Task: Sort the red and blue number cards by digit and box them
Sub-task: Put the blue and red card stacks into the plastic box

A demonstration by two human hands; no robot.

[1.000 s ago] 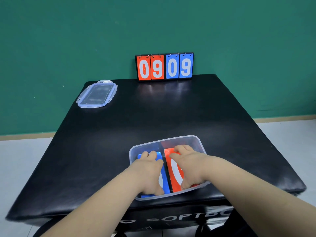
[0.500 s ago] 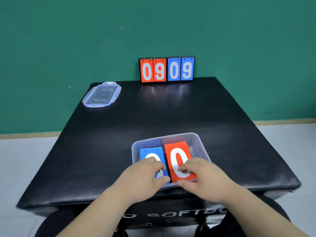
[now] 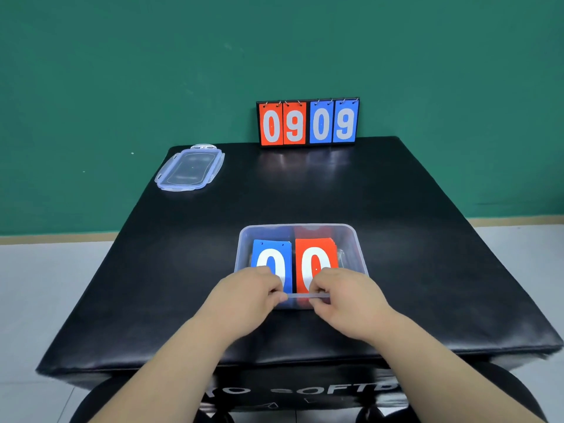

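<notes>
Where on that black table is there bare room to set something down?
The broad middle of the table, between scoreboard, lid and box, is bare, as are the strips left and right of the box. It is crowded at the near edge, where the left hand and right hand grip the box's rim.

From close above the near edge of the black table (image 3: 305, 193), the head camera faces forward and down, toward the green wall (image 3: 122, 71) behind it.

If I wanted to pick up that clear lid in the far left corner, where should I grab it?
Likely the lid by its near short edge, reaching over from the front: it lies flat on the black table, so only the raised rim and clip flaps offer a grip.
</notes>
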